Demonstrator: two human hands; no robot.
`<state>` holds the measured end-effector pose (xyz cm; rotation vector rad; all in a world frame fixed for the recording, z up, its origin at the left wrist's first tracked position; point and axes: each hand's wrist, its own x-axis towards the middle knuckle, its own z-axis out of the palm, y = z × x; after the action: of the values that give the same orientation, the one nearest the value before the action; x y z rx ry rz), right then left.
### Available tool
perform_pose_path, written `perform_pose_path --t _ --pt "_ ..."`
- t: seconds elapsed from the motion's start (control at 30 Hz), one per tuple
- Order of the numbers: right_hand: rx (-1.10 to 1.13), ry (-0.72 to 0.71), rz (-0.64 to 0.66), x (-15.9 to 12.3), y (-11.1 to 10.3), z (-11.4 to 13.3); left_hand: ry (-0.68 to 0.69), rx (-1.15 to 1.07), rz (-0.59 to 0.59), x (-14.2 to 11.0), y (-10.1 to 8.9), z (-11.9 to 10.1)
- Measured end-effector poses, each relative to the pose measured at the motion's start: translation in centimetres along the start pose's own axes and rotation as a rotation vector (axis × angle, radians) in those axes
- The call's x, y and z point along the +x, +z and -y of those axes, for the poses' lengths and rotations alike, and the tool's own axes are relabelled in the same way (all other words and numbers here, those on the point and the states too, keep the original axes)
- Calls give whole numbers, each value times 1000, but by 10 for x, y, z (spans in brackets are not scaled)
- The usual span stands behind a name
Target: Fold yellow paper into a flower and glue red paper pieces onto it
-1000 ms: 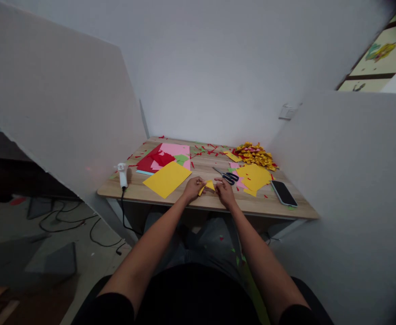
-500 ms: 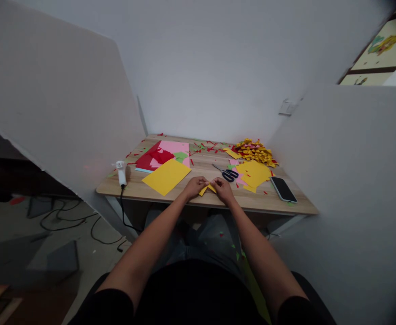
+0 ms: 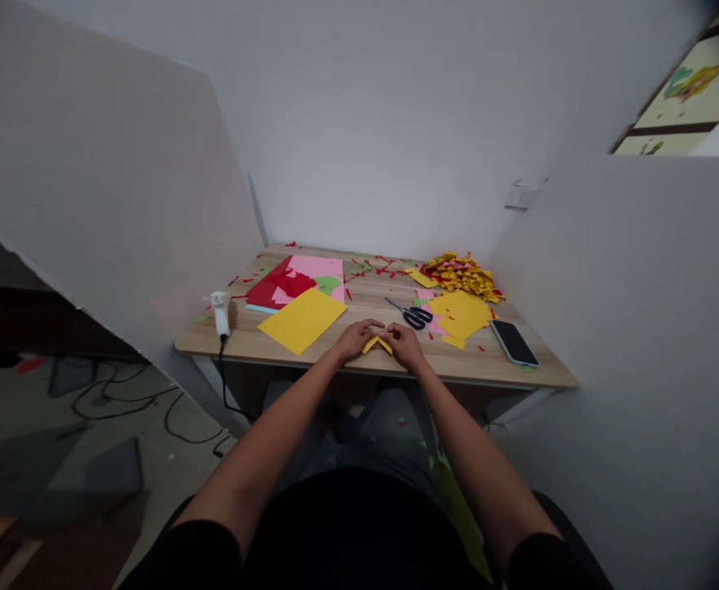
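Note:
Near the front edge of the wooden table, my left hand [image 3: 355,339] and my right hand [image 3: 404,342] meet over a small folded piece of yellow paper [image 3: 377,343]. Both hands pinch it, one from each side, and the fingers cover its upper part. Its two lower flaps slant apart in an upside-down V. A yellow sheet [image 3: 303,320] lies left of my left hand. Scissors with dark handles [image 3: 413,315] rest just beyond my right hand, their blades pointing away to the left.
Red and pink paper sheets [image 3: 267,285] lie at the back left. A heap of folded yellow pieces [image 3: 465,277] sits at the back right, with yellow paper [image 3: 463,315] before it. A phone [image 3: 515,342] lies at right, a white corded device [image 3: 219,314] at left. Scraps litter the table [image 3: 372,287].
The yellow piece's flaps have shifted slightly and look shorter and folded in more between my fingers. Both hands stay in nearly the same place, and the other things have not moved.

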<state>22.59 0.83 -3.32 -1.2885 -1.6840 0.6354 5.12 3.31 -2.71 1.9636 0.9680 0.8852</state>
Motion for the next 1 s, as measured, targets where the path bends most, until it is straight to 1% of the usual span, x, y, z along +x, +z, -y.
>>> perform_pose_path --t 0.1,0.2,0.33,0.47,0.53,0.6,0.67,0.73,0.83,1.0 --pt "-59 53 -21 1 -4 -1 20 168 -36 -7 -6 -9" --pt "-130 103 -33 3 -7 -5 41 365 -73 -19 -8 -16" --pt "-219 138 23 1 -9 -6 30 548 -31 -39 -2 -20" --pt "-271 95 109 -6 -11 -4 27 660 -22 -52 4 -19" --pt "-282 66 142 -11 -13 -3 71 773 -24 -53 4 -18" --pt "-308 -13 161 -15 -16 -3 112 847 -5 -52 3 -17" --pt "-337 -90 161 -18 -18 -4 111 863 23 -50 1 -18" --pt "-349 -109 163 -19 -20 -3 85 855 41 -48 1 -19" --pt "-345 -76 161 -20 -20 -1 50 834 47 -46 -1 -21" --pt "-338 -18 151 -18 -20 8 39 803 54 -45 -3 -22"
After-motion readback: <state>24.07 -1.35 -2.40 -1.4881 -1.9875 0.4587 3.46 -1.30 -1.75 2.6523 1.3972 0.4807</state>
